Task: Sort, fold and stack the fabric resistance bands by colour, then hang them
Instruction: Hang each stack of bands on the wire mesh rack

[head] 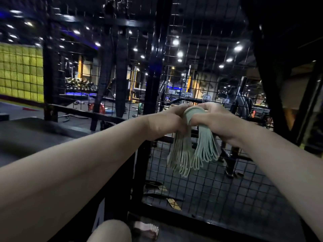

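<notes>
A thick bundle of pale green fabric resistance bands (194,151) is draped over at its middle, with both looped ends hanging down in front of a black wire mesh panel (201,180). My left hand (167,119) grips the top of the bundle from the left. From the right, my right hand (215,117) grips the same fold, fingers curled over it. What the bundle hangs on is hidden by my hands. A stack of pink bands (146,228) lies low down near my knee.
The mesh panel stands in a black steel frame with an upright post (153,81). A dark padded surface (35,133) is on the left. Behind the mesh lie a gym floor, dumbbell racks (80,84) and machines. My knee (110,232) shows at the bottom.
</notes>
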Motion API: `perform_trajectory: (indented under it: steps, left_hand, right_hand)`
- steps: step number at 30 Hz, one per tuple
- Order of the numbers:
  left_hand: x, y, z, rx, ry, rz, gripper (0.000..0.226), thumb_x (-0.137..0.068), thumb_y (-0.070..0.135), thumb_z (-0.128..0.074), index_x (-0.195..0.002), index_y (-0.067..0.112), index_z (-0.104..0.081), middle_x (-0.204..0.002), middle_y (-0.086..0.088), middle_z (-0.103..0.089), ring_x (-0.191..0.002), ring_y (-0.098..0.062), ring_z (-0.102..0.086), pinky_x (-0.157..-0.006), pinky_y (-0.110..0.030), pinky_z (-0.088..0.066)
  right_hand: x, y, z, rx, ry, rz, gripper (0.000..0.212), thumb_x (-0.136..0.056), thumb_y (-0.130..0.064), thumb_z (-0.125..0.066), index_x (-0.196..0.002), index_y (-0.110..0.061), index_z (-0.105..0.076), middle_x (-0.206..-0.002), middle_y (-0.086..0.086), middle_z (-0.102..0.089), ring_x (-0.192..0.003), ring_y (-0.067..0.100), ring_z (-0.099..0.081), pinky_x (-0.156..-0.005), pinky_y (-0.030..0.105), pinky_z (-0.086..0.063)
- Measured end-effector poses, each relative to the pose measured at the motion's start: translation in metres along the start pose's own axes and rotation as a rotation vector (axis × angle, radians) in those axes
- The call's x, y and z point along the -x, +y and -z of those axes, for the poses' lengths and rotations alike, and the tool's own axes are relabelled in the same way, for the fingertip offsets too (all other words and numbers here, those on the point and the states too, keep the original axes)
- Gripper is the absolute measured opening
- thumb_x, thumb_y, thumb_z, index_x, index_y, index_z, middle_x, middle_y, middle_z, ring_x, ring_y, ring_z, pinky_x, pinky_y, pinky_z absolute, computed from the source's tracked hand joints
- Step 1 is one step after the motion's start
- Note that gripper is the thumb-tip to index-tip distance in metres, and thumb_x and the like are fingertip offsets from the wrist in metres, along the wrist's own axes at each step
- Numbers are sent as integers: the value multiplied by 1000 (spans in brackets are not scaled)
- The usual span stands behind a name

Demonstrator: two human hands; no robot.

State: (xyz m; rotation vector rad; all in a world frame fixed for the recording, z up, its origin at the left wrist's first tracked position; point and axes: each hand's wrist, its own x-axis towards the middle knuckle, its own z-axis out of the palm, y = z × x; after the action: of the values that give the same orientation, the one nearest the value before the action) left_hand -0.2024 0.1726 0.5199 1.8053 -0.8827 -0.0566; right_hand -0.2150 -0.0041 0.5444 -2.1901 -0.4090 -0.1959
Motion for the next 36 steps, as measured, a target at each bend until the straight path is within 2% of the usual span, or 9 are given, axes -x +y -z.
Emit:
perform_trajectory:
  steps: [7, 9, 12, 18, 20, 25, 28, 32, 36]
  left_hand:
    - [-28, -25, 4, -198, 40, 62, 42, -76, -12, -61, -114, 5, -54, -91, -6, -59, -72, -14, -58, -57, -27, -50]
    - [-41, -39, 6, -353, 160, 69, 50, -73, -3, -62, -122, 2, -51, -111, -8, -52, -91, -18, -56, -74, -35, -54]
    - [-55, -65, 8, -548, 400, 38, 83, -73, 22, -60, -145, 25, -18, -137, -3, -34, -120, -24, -46, -103, -44, -44]
    - [-92, -102, 46, -610, 438, 31, 29, -89, 17, -58, -106, 22, -34, -91, 4, -57, -77, -22, -59, -65, -43, -48]
    - [-105, -112, 62, -656, 397, 42, 25, -92, 15, -57, -108, 12, -38, -92, -8, -63, -79, -27, -62, -65, -44, -47]
    - [-136, -131, 102, -725, 392, 147, 21, -94, 19, -52, -107, 16, -36, -85, 3, -59, -73, -16, -59, -59, -35, -46]
    - [-161, -143, 128, -779, 355, 184, 20, -92, 16, -51, -102, 17, -33, -86, 0, -61, -76, -21, -62, -64, -39, -52]
    - [-194, -158, 160, -808, 381, 145, 19, -93, 15, -52, -99, 18, -35, -82, 5, -56, -73, -16, -59, -58, -30, -45]
    - [-224, -170, 179, -811, 390, 99, 21, -90, 14, -56, -99, 19, -38, -88, 2, -61, -80, -19, -62, -64, -32, -45]
  right_hand:
    - [-40, 21, -3, 84, -40, -60, 61, -72, -26, -77, -125, -26, -49, -109, 5, -62, -95, 23, -65, -86, 44, -57]
    - [-57, 28, -7, 63, -54, -73, 64, -71, -26, -77, -128, -25, -48, -109, 5, -63, -93, 21, -67, -84, 42, -59]
    - [-89, 35, -13, -31, -51, -96, 65, -73, -25, -76, -131, -22, -47, -108, 6, -66, -89, 21, -70, -75, 39, -60]
    - [-154, 46, -18, 104, -85, -77, 69, -70, -32, -76, -132, -29, -45, -108, 0, -59, -92, 16, -62, -69, 30, -52]
    - [-180, 51, -20, 134, -101, -89, 68, -69, -33, -76, -130, -30, -46, -107, 0, -59, -91, 16, -62, -67, 29, -50]
    - [-232, 65, -28, 168, -168, -73, 76, -69, -36, -76, -135, -28, -38, -110, 2, -63, -96, 17, -63, -83, 36, -55]
    - [-261, 74, -32, 288, -212, 6, 77, -76, -38, -73, -135, -37, -24, -109, 3, -62, -84, 14, -65, -70, 28, -53]
    - [-294, 81, -39, 514, 19, 261, 52, -86, -32, -64, -120, -30, -25, -122, 4, -35, -101, 22, -53, -79, 32, -47]
    - [-324, 94, -61, 706, 196, 440, 43, -90, -22, -52, -127, -16, -30, -125, 10, -37, -114, 28, -46, -95, 42, -47]
